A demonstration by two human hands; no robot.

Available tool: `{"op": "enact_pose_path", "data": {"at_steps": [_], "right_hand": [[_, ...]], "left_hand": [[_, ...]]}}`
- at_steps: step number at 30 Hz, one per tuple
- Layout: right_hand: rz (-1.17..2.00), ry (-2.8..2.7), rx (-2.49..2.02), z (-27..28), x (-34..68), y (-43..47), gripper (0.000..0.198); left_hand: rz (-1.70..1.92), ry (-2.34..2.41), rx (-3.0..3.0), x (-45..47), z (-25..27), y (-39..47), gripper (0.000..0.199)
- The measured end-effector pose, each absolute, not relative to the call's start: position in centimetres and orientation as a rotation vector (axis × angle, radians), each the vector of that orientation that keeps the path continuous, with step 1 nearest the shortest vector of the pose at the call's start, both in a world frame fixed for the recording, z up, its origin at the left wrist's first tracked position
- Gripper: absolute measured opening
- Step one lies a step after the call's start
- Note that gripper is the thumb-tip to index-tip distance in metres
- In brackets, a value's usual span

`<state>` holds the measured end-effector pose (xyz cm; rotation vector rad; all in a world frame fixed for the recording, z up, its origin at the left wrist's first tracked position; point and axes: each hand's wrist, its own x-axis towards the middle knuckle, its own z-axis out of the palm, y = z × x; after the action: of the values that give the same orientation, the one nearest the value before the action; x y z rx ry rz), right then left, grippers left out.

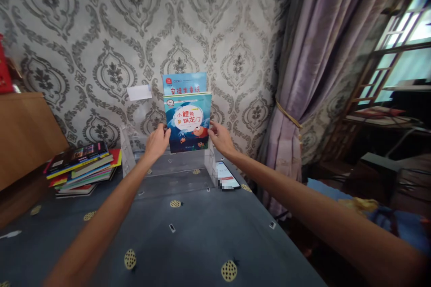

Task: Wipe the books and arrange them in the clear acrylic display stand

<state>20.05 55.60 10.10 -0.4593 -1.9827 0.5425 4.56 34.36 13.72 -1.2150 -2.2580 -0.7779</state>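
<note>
A blue picture book (187,136) with a fish and Chinese lettering on its cover is held upright between both my hands. My left hand (157,141) grips its left edge, and my right hand (220,138) grips the right edge. Behind it rises a taller light-blue book (184,79), its lower part hidden by the front one. Both are at a clear plastic stand (128,154) on the table. Whether the front book rests on the stand, I cannot tell.
A pile of books (82,168) lies at the left, beside a wooden cabinet (30,139). A phone (227,176) with a lit screen lies right of the stand. The patterned tablecloth (198,242) ends at the right, near a tied purple curtain (286,112). A white label (139,92) shows against the wallpaper.
</note>
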Motion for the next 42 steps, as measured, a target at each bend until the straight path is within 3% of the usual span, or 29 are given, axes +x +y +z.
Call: {"op": "enact_pose_path", "data": {"at_steps": [12, 21, 30, 42], "right_hand": [[0.58, -1.931, -0.466, 8.2, 22.2, 53.2, 0.042], [0.654, -2.177, -0.143, 2.2, 24.4, 41.2, 0.018], [0.943, -2.398, 0.075, -3.7, 20.4, 30.2, 0.016], [1.114, -2.563, 0.093, -3.8, 19.3, 27.4, 0.022]], "left_hand": [[-0.971, -2.029, -1.317, 4.1, 11.5, 30.9, 0.025], [-0.876, -1.888, -1.649, 6.4, 4.1, 25.6, 0.025], [-0.585, -1.958, -1.895, 5.4, -2.7, 19.4, 0.045], [-0.757, -2.05, -1.787, 2.4, -5.7, 15.4, 0.033]]}}
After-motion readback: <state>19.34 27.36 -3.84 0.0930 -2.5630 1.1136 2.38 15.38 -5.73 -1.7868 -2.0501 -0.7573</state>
